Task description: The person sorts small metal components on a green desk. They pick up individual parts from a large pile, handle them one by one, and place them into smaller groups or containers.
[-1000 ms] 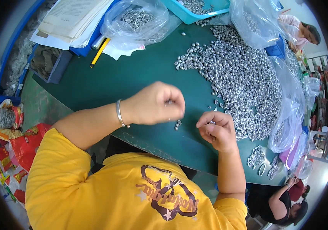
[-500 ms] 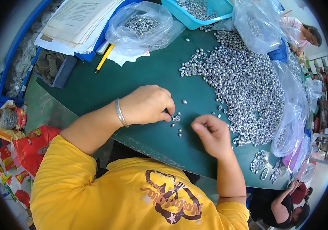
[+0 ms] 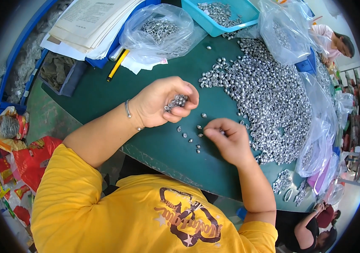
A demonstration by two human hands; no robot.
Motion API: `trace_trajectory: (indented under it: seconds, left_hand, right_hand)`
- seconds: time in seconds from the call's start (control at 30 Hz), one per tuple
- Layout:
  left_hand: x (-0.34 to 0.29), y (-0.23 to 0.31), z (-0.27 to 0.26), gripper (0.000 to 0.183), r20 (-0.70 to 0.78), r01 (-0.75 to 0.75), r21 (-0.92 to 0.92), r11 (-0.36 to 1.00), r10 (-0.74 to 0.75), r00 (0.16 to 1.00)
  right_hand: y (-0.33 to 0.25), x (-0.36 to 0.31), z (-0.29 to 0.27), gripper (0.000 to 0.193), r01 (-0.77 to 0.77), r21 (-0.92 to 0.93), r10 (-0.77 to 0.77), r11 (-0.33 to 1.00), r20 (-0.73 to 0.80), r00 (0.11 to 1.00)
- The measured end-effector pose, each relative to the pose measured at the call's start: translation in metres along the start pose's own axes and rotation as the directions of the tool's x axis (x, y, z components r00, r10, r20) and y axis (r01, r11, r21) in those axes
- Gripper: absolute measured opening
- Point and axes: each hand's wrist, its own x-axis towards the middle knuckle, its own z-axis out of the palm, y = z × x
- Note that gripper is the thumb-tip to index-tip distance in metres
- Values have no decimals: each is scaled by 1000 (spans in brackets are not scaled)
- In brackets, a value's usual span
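Note:
Above the green tabletop my left hand [image 3: 165, 101] is turned palm up. Its fingers curl around a handful of small silver metal pieces [image 3: 176, 102], rounded and oval. My right hand [image 3: 230, 141] is closed, thumb and fingers together, with a glint of metal pieces inside the curled fingers. Several loose metal pieces [image 3: 190, 140] lie on the table between my hands, close to the right fingertips. To the right of the right hand spreads a large heap of the same pieces [image 3: 272, 97], some showing hollow undersides.
A turquoise basket [image 3: 218, 30] and a clear bag of metal rings [image 3: 159, 31] stand at the back. Papers [image 3: 85, 25] and a yellow pen [image 3: 118, 65] lie back left. Plastic bags [image 3: 310, 143] and linked metal parts [image 3: 283, 181] sit at right. Other people [image 3: 333, 40] are beyond.
My left hand has lifted and turned palm up, revealing the metal pieces in it. The right hand has shifted slightly left, towards the loose pieces, which lie more scattered.

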Motion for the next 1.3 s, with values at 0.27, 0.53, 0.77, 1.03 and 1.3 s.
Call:
trace_trajectory:
  seconds: [0.27, 0.53, 0.77, 1.03, 1.3]
  left_hand:
    - [-10, -4, 0, 17, 157, -140, 986, -91, 225, 962]
    - [-7, -10, 0, 14, 189, -156, 972, -178, 193, 963]
    - [-2, -28, 1, 16, 325, -266, 936, -231, 273, 905]
    - [-6, -22, 9, 15, 316, -273, 941, -200, 232, 920]
    - [-8, -19, 3, 18, 272, -251, 939, -237, 57, 961]
  right_hand:
    - [0, 5, 6, 8, 261, -426, -291, 866, -5, 957]
    - [-1, 9, -7, 8, 135, -314, -158, 940, -49, 986]
    - [2, 6, 4, 15, 356, -587, -385, 727, 81, 919]
    - [6, -12, 2, 21, 415, -799, -473, 435, 190, 861]
    - [10, -14, 1, 17, 351, -797, -490, 492, 80, 868]
